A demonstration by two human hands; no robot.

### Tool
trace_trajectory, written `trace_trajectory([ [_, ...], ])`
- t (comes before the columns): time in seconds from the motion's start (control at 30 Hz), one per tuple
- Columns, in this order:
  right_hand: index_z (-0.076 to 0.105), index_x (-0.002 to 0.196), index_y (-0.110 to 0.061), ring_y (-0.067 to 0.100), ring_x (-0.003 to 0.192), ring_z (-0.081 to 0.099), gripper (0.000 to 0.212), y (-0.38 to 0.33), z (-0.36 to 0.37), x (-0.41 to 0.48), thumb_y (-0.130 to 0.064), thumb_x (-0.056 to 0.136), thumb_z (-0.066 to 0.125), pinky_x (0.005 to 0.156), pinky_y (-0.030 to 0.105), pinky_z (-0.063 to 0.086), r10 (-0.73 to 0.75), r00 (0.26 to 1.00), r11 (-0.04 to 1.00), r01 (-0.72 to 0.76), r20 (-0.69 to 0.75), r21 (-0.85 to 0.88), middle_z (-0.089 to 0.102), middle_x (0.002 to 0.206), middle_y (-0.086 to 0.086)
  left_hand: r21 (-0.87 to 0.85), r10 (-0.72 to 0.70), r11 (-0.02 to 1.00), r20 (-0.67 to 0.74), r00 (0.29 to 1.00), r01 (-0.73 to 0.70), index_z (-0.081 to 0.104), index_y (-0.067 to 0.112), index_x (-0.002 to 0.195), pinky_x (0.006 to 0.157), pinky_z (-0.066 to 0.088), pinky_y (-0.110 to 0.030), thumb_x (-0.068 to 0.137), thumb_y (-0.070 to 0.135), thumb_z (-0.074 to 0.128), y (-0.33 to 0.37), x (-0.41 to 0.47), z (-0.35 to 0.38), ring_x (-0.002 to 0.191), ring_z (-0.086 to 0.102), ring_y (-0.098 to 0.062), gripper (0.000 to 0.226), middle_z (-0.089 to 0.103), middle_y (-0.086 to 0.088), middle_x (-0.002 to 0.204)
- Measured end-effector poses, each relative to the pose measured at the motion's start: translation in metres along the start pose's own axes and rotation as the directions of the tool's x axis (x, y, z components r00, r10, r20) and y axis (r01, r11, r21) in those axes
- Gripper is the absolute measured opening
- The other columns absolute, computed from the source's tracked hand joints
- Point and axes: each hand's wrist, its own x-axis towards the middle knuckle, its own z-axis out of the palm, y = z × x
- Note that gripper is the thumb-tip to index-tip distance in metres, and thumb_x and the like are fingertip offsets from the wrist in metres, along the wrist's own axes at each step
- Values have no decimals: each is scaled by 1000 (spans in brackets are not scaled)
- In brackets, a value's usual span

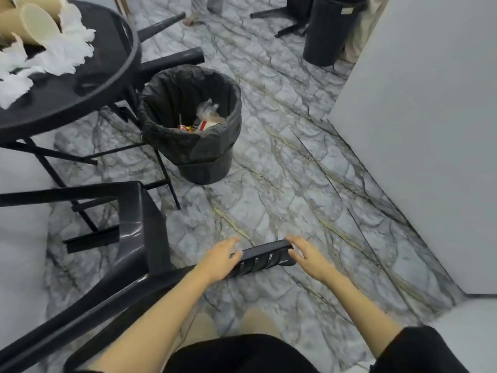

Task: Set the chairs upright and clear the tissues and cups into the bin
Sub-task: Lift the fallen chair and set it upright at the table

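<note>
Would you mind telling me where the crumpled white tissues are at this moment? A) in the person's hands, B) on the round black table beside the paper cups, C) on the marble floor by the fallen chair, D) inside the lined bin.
B: the tissues lie heaped on the round black table next to the paper cups, while the lined bin holds other rubbish.

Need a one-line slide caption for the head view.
Both hands, left hand and right hand, reach the tipped chair backrest beside the lined bin.

Bare forearms, no watch or rings visible; a short black sleeve (pixel 419 348) and black top (pixel 242 355).
</note>
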Motion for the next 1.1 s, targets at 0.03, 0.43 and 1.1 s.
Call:
trace_trajectory([
  [0.03, 35, 139, -14, 20, 135, 34, 42, 10, 10, 9, -24, 98, 37, 103, 20, 26, -4, 1000, 1000, 4, -25, 23, 37, 147, 7, -26, 1, 1000, 15, 1000, -1, 25, 18, 146, 113, 28, -33, 100, 32, 36, -6, 11, 12, 141, 30, -21, 50, 29, -5, 154],
  [0.43, 53, 115, -39, -24, 110, 41, 25, 121, 88, 105, -29, 92, 49, 93, 0, 32, -53, 965, 951, 127, -256, 282, 51, 123, -24, 228, 232, 949, -43, 972, -216, 26, 29, 145, 105, 34, -31, 99, 45, 27, -55, 150, 119, 134, 39, -13, 48, 40, 7, 148],
  [1.1, 72, 76, -30, 0, 74, 63, 16, 118, 100, 117, -37, 62, 74, 65, 13, 49, 56, 923, 696, 237, -380, 678, 71, 81, -13, 286, 275, 935, -211, 938, -210, 30, 32, 142, 102, 33, -23, 98, 47, 28, -53, 148, 125, 124, 46, -9, 46, 50, 11, 136],
])
